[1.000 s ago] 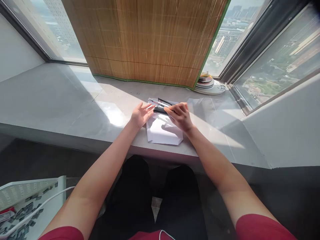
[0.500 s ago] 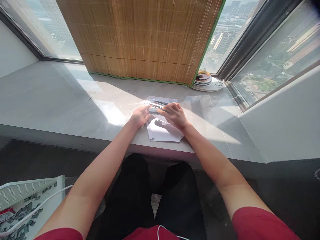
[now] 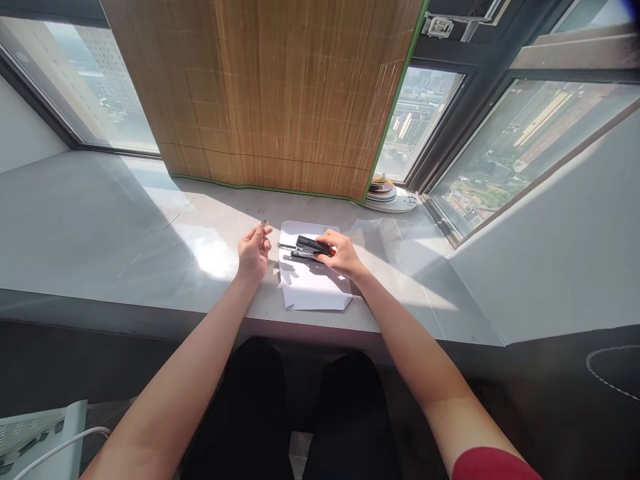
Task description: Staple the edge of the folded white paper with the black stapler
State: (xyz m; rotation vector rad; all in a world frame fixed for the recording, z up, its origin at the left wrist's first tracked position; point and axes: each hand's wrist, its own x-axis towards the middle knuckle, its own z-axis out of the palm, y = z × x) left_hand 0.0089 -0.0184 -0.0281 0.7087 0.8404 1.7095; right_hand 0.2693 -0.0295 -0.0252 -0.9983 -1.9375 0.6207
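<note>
In the head view, my right hand (image 3: pixel 343 253) grips a black stapler (image 3: pixel 311 245) by its rear end. Its jaws are spread apart, and a thin metal part sticks out to the left between them. The stapler is held over white paper sheets (image 3: pixel 316 291), on which its shadow falls. To the left of the paper, my left hand (image 3: pixel 253 253) is raised, with thumb and forefinger pinching a small shiny piece (image 3: pixel 264 223) that looks like a short strip of staples. The left hand is apart from the stapler.
The paper lies on a pale stone window ledge (image 3: pixel 125 247). A bamboo blind (image 3: pixel 270 100) hangs behind it. Stacked plates (image 3: pixel 387 193) stand at the back right corner. Below the ledge on the left is a pale plastic basket (image 3: pixel 70 433) with a white cable (image 3: pixel 65 447).
My left hand has moved left, away from the stapler, and lifted with the small piece. The stapler's jaws now show spread apart in my right hand. The view has shifted.
</note>
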